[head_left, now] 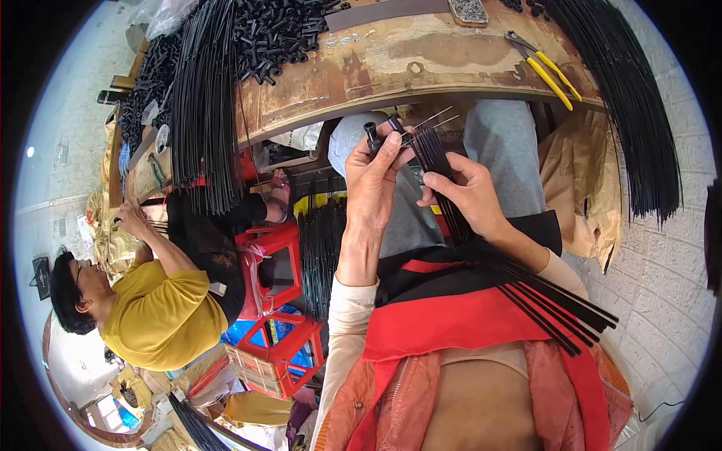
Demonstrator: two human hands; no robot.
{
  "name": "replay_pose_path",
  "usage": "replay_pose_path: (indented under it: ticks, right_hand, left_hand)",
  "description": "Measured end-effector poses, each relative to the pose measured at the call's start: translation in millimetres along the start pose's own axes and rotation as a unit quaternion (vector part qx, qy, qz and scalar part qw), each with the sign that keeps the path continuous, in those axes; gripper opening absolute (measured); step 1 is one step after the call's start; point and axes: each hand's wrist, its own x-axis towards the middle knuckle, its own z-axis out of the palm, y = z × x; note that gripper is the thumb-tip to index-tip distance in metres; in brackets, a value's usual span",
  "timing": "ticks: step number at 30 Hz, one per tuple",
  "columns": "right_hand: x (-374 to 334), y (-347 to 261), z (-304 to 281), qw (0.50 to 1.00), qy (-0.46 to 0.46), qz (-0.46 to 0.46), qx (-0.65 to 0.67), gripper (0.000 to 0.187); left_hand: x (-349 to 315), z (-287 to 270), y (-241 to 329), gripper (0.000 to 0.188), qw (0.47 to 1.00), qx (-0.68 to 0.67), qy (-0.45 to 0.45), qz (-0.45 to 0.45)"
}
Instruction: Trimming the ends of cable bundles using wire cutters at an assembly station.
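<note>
My left hand is closed around a few short black plastic fittings, their flared ends showing above the fingers. Over my lap, my right hand grips a bundle of thin black rods, whose lower ends fan out past my right forearm. Two thin metal wires stick out near the upper end of the bundle, beside my left fingertips. The hands nearly meet there; whether a fitting sits on a wire, I cannot tell.
The worn wooden bench holds a pile of black fittings, yellow-handled pliers, a small metal tray and hanging bundles of black rods. At left a co-worker in a yellow top works near red stools.
</note>
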Motion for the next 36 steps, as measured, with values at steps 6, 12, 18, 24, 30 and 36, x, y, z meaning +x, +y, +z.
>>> replay_pose_path:
  ticks: [6,12,18,24,30,36]
  right_hand:
    - [3.0,2.2,2.3,1.0,0.015,-0.014,0.001,0.019]
    - [2.1,-7.3,2.0,0.999,0.014,-0.019,-0.035,0.022]
    - [12.6,-12.3,-7.4,0.999,-0.004,-0.029,-0.024,0.022]
    - [17.8,-12.9,-15.9,0.999,-0.034,0.003,0.011,0.023]
    - [17.8,-13.1,-17.1,0.996,-0.067,0.022,0.059,0.02]
    - [15.9,-11.6,-17.9,0.996,-0.053,0.022,0.063,0.02]
  left_hand:
    - [-6.8,12.2,1.1,0.025,0.999,-0.036,0.017,-0.021]
    - [-9.8,12.4,-2.8,0.033,0.997,0.04,0.061,0.006]
    - [-9.5,14.7,-6.3,0.034,0.999,-0.016,0.042,-0.001]
    - [-8.9,15.0,-8.5,0.036,0.999,-0.026,0.016,-0.036]
    - [-12.2,23.2,-9.2,0.035,0.998,-0.033,0.025,-0.042]
    - [-14.2,11.5,-16.4,0.05,0.994,0.001,-0.035,-0.102]
